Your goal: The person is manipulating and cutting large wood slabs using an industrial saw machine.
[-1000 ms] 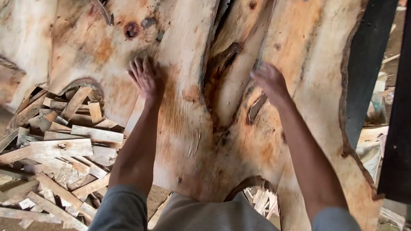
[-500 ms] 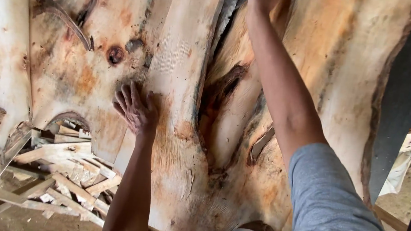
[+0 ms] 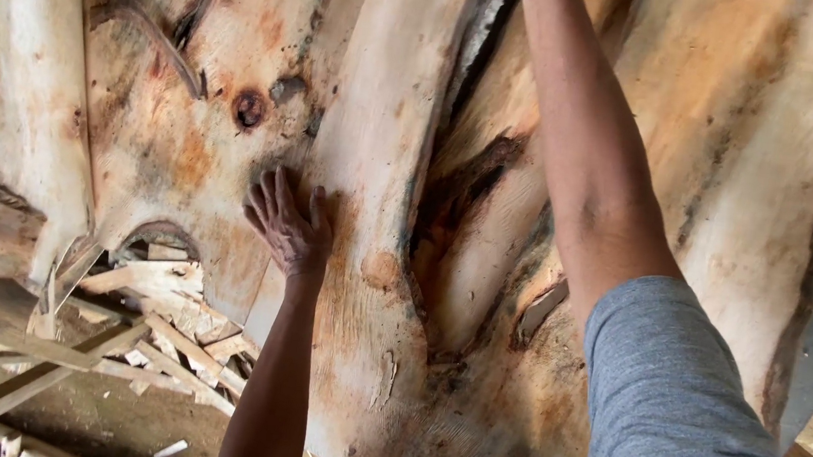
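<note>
Woodyard | 1 wood slab (image 3: 365, 354) | left hand (image 3: 287, 227) flat, grip released | right grip unseen, probably higher

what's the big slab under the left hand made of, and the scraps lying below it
The slab looks like raw, unfinished wood: pale rough-sawn face, orange staining, a dark knot, bark-like edges. The left hand lies flat on it. The scraps look like splintered wood offcuts, equally bare.

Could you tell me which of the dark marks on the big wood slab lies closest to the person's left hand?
The small round dark knot, just above the left hand; the long dark crack lies farther right, beside the raised right arm.
</note>
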